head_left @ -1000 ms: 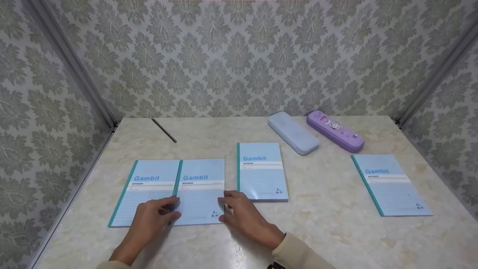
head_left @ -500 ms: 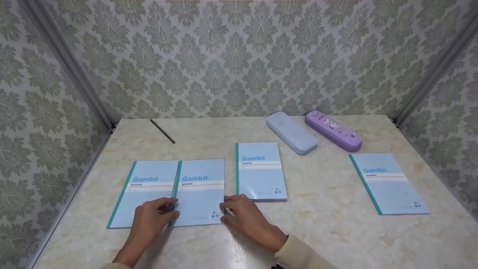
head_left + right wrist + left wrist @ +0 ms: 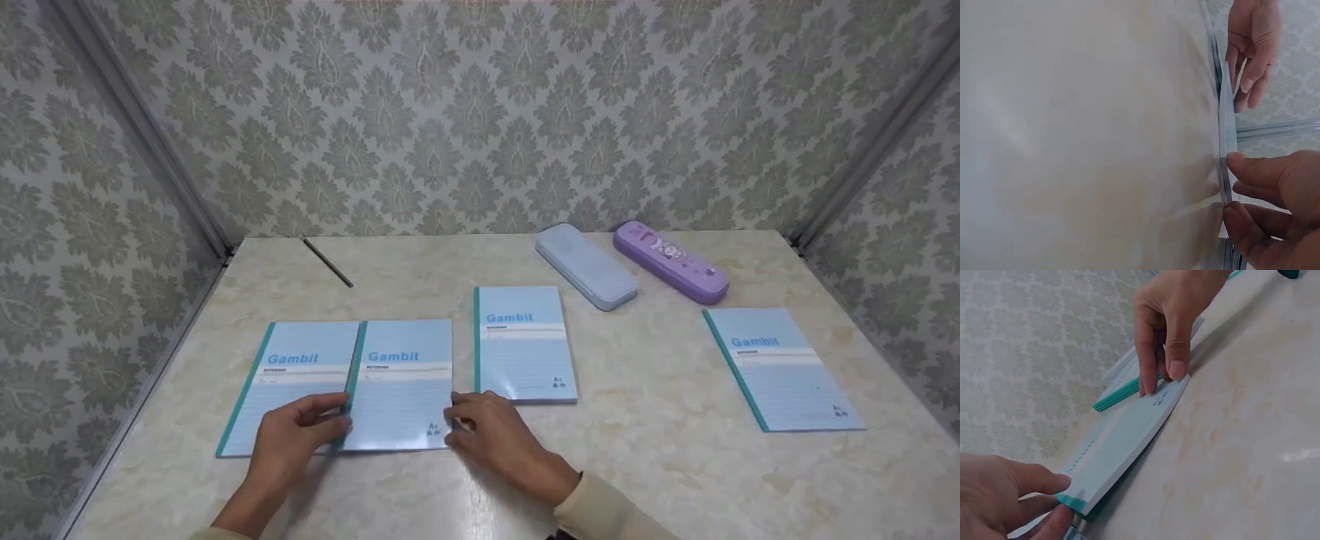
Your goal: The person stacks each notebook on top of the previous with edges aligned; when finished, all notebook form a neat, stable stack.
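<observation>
A notebook (image 3: 307, 341) lies beside a second notebook (image 3: 401, 394) on a counter (image 3: 675, 472), a third (image 3: 525, 360) to their right, a fourth (image 3: 784, 371) farther right; behind, a pen or pencil (image 3: 327, 262), left, and two cases (image 3: 586, 266), right.

A small booth (image 3: 750, 112) is showing: leafy walls (image 3: 427, 120) are standing at nine, twelve and three o'clock, grey poles (image 3: 141, 127) are joining them, and a table (image 3: 712, 480) is sitting between.

You read “Gambit” over small “NOTEBOOK” on the leftmost notebook (image 3: 296, 386) | same pair on the second notebook (image 3: 399, 390) | “Gambit” on the third notebook (image 3: 525, 349) and far-right notebook (image 3: 784, 373), smaller line blurred for you | “A” at lower right on the last three, the marks beside and below unclear
</observation>
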`<control>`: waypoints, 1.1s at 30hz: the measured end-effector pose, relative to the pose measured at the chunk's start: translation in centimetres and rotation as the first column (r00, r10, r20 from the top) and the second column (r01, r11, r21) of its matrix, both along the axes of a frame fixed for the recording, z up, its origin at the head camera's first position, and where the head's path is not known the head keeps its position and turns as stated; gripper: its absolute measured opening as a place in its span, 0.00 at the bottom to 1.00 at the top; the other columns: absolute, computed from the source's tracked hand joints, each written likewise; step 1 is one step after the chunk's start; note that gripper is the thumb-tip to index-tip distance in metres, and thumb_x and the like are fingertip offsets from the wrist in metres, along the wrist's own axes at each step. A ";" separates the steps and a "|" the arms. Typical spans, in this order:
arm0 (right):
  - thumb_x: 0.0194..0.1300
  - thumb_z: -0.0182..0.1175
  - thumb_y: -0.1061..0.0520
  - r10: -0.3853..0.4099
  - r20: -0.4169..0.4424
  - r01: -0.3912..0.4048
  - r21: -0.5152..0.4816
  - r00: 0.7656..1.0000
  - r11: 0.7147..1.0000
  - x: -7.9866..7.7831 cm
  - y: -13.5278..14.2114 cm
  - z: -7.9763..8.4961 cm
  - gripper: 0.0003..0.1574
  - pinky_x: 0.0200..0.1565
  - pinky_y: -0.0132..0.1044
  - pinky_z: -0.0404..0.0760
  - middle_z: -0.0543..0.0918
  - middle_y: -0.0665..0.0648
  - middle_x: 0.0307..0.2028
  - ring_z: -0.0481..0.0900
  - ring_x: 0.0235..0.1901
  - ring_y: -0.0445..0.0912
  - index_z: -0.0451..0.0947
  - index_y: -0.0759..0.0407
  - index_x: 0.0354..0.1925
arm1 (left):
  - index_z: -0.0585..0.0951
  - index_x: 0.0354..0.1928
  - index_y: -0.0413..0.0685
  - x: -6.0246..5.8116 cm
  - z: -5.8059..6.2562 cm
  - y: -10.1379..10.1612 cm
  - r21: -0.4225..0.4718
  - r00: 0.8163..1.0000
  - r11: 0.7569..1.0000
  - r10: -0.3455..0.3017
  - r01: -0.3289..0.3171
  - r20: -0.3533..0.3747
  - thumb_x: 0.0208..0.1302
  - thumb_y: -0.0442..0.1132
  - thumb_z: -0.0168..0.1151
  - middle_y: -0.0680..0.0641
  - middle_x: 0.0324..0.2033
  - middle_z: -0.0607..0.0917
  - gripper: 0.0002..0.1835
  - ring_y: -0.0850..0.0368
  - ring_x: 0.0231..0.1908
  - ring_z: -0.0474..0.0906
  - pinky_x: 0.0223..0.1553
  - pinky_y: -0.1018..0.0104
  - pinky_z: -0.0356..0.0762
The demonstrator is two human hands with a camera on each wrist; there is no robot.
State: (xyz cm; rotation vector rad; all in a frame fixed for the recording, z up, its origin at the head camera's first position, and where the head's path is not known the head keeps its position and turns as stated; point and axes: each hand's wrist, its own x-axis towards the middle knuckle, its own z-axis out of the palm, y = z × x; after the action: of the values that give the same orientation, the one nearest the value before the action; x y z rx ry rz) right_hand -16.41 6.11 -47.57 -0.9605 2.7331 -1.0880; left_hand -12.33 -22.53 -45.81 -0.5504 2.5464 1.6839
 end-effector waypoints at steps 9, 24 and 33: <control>0.64 0.75 0.63 -0.009 0.004 0.009 -0.007 1.000 1.000 -0.1 0.2 -0.1 0.15 0.61 0.48 0.79 0.87 0.60 0.58 0.84 0.57 0.49 0.90 0.63 0.50 | 0.83 0.64 0.38 0.1 -0.2 -0.2 0.153 0.996 0.988 0.020 -0.033 0.090 0.64 0.36 0.77 0.39 0.59 0.87 0.27 0.49 0.59 0.82 0.53 0.63 0.83; 0.67 0.73 0.63 -0.057 0.169 0.090 -0.195 0.984 0.977 0.2 0.5 -0.1 0.17 0.43 0.35 0.83 0.83 0.53 0.40 0.82 0.39 0.41 0.84 0.68 0.52 | 0.81 0.68 0.40 0.2 0.3 0.4 0.265 0.993 0.961 0.048 -0.077 0.111 0.66 0.35 0.75 0.37 0.65 0.81 0.28 0.54 0.46 0.85 0.45 0.63 0.86; 0.73 0.67 0.57 -0.042 0.382 0.176 -0.325 0.923 0.929 0.0 0.9 -0.2 0.19 0.41 0.36 0.85 0.84 0.51 0.39 0.84 0.39 0.44 0.80 0.64 0.57 | 0.80 0.70 0.43 0.2 0.7 0.8 0.238 0.992 0.969 0.044 -0.072 0.122 0.68 0.36 0.73 0.37 0.70 0.77 0.28 0.53 0.52 0.84 0.50 0.62 0.86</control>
State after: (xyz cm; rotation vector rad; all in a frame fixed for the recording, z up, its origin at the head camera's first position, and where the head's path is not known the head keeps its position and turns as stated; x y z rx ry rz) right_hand -16.37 6.97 -47.78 -0.5503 2.3516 -1.6343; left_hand -12.16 -21.78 -45.11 -0.6865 2.2240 1.8859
